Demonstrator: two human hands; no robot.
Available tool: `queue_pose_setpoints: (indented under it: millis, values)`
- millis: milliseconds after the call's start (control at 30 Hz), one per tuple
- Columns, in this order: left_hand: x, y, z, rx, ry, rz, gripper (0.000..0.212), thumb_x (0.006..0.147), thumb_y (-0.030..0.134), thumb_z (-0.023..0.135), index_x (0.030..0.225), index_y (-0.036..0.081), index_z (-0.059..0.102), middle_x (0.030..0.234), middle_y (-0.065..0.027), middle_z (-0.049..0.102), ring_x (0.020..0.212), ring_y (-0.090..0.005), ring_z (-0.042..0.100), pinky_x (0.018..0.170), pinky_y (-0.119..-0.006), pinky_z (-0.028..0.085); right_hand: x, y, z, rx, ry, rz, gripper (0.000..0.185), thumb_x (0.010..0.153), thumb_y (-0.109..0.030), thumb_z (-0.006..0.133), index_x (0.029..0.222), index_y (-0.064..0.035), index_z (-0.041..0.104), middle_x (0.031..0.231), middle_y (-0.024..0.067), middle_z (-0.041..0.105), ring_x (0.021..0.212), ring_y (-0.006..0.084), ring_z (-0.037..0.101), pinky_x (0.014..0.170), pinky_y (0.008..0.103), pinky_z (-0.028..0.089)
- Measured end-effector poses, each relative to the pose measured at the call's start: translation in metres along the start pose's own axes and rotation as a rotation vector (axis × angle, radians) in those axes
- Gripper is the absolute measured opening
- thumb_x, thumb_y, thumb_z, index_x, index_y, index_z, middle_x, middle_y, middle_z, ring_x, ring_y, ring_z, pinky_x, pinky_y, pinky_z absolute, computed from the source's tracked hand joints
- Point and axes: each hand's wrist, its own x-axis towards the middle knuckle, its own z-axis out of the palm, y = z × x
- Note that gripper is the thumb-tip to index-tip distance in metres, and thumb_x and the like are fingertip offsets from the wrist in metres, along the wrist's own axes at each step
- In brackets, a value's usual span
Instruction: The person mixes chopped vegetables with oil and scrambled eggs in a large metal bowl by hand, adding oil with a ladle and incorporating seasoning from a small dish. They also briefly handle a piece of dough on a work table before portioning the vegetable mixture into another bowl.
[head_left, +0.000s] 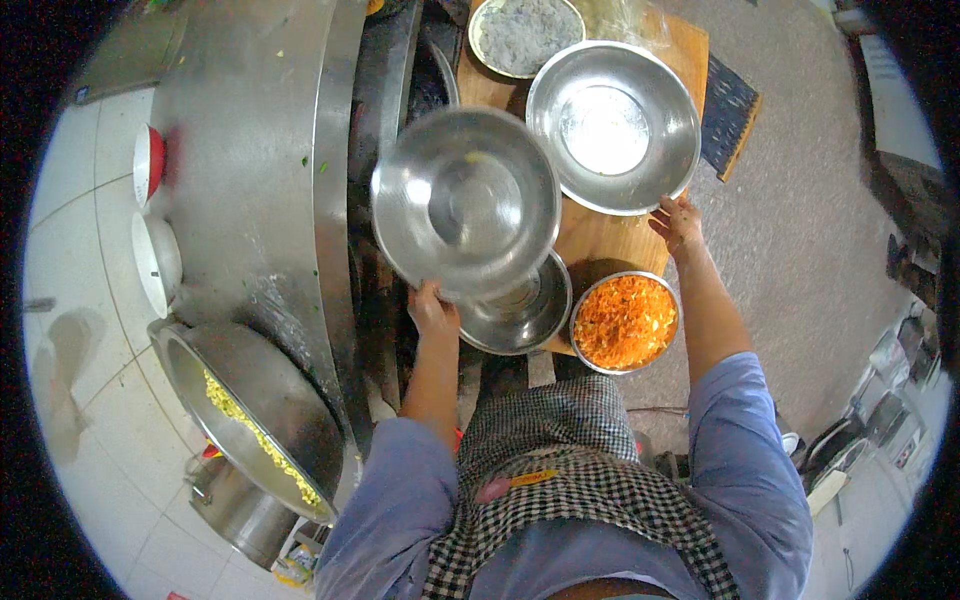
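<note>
My left hand (435, 309) grips the near rim of a wide stainless steel bowl (405, 240), raised and tilted over a second steel bowl (517, 326) that it partly covers. My right hand (679, 223) has its fingers at the near right rim of another large steel bowl (570, 180), which stands on the wooden board (611, 240). Inside that bowl I see only bright glare on the bottom. Closer to me, a round metal container (577, 352) heaped with shredded orange food, perhaps carrot (626, 319), sits at the board's near edge.
At the board's far end is a round dish (474, 37) with greyish contents. A steel counter (247, 165) runs along the left, carrying a red and white bowl (150, 165), a white bowl (159, 262) and a large steel basin (277, 405) with yellow-green pieces. A dark slatted panel (727, 112) lies right.
</note>
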Motion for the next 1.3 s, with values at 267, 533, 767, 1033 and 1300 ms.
queue_pose_setpoints:
  millis: [267, 533, 767, 1033, 1300]
  values:
    - [-0.049, -0.069, -0.099, 0.218, 0.194, -0.152, 0.046, 0.078, 0.015, 0.055, 0.120, 0.008, 0.040, 0.115, -0.0092, 0.047, 0.102, -0.0262, 0.048, 0.085, -0.040, 0.043, 0.001, 0.011, 0.005, 0.070, 0.020, -0.013, 0.015, 0.084, -0.019, 0.056, 0.092, -0.0077, 0.050, 0.086, 0.0066, 0.057, 0.073, 0.0205, 0.057, 0.064, 0.0336, 0.049]
    - [-0.062, -0.080, -0.112, 0.557, 0.188, -0.300, 0.051, 0.082, 0.020, 0.060, 0.124, 0.008, 0.033, 0.121, -0.0092, 0.042, 0.104, -0.0242, 0.046, 0.086, -0.036, 0.041, -0.002, 0.028, 0.002, 0.220, 0.065, -0.013, 0.025, 0.080, -0.020, 0.058, 0.100, -0.0085, 0.050, 0.093, 0.0069, 0.054, 0.084, 0.0209, 0.054, 0.076, 0.0366, 0.044]
    - [-0.095, -0.113, -0.185, 0.705, -0.310, 0.134, 0.035, 0.084, 0.016, 0.056, 0.114, 0.003, 0.046, 0.102, -0.0072, 0.053, 0.088, -0.0179, 0.053, 0.080, -0.030, 0.042, -0.024, 0.067, -0.002, 0.309, 0.102, 0.041, 0.023, 0.078, -0.015, 0.057, 0.099, -0.0081, 0.049, 0.088, 0.0070, 0.054, 0.077, 0.0198, 0.054, 0.063, 0.0340, 0.048]
    - [-0.255, 0.050, -0.023, 0.540, -1.006, 0.077, 0.029, 0.082, 0.014, 0.058, 0.108, 0.001, 0.053, 0.103, -0.0095, 0.058, 0.097, -0.0168, 0.055, 0.084, -0.030, 0.044, -0.068, 0.101, -0.063, 0.283, -0.066, 0.154, 0.021, 0.083, -0.029, 0.054, 0.092, -0.0094, 0.052, 0.079, 0.0032, 0.054, 0.069, 0.0153, 0.051, 0.052, 0.0261, 0.041]
    - [-0.273, 0.301, -0.147, 0.246, -0.477, 0.861, 0.022, 0.084, 0.015, 0.054, 0.102, 0.001, 0.056, 0.099, -0.0066, 0.055, 0.089, -0.0156, 0.053, 0.079, -0.028, 0.042, -0.308, 0.037, 0.111, -0.418, -0.624, -0.335, 0.024, 0.084, -0.030, 0.055, 0.090, -0.0069, 0.058, 0.077, 0.0018, 0.061, 0.056, 0.0062, 0.048, 0.049, 0.0183, 0.039]
